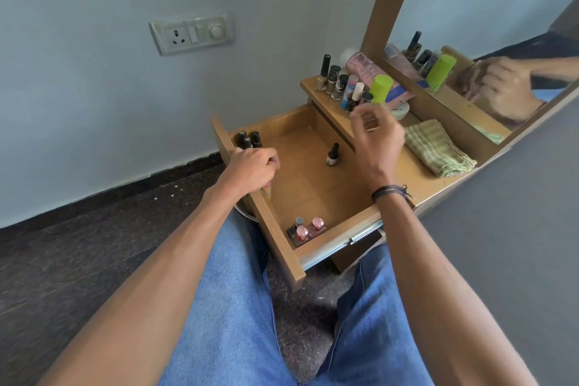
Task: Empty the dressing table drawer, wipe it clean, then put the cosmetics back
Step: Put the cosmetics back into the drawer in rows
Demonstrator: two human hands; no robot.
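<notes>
Wooden drawer (313, 185) open; left hand (253, 171) perhaps grips a stick (268, 192).

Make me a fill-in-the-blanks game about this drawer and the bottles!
The drawer is pulled ___.
Two bottles in its near corner have ___ caps.
The big bottle beside the right hand has a ___ cap.
Missing words: open, pink, green.
</notes>
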